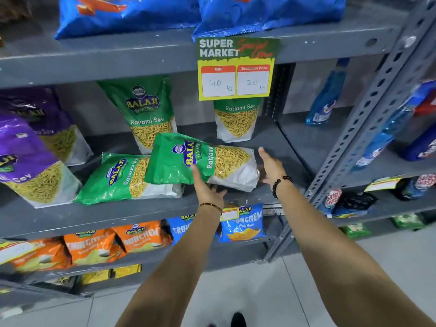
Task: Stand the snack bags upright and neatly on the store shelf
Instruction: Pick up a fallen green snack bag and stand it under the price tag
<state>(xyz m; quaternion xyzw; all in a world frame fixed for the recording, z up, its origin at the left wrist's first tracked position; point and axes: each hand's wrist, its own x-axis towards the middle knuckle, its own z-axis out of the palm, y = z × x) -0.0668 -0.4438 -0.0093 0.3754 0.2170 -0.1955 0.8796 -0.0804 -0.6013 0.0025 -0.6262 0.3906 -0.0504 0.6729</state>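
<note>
On the grey middle shelf (113, 214) a green Ratlami Sev bag (203, 159) lies sideways, its green top to the left, resting partly on a second green bag (125, 179) that lies flat. My left hand (207, 188) grips the sideways bag's lower edge, thumb on its front. Just beside that bag's white bottom end is my right hand (271, 166), fingers spread. Two more green bags stand upright at the back, one in the middle (146, 114) and one on the right (238, 122). Purple sev bags (30, 166) lean at the left.
A yellow price sign (236, 69) hangs from the upper shelf over the right upright bag. Blue bags (132, 13) fill the top shelf; orange (94, 246) and blue (243, 225) bags sit below. A perforated post (368, 119) divides off blue bottles (328, 97) at right.
</note>
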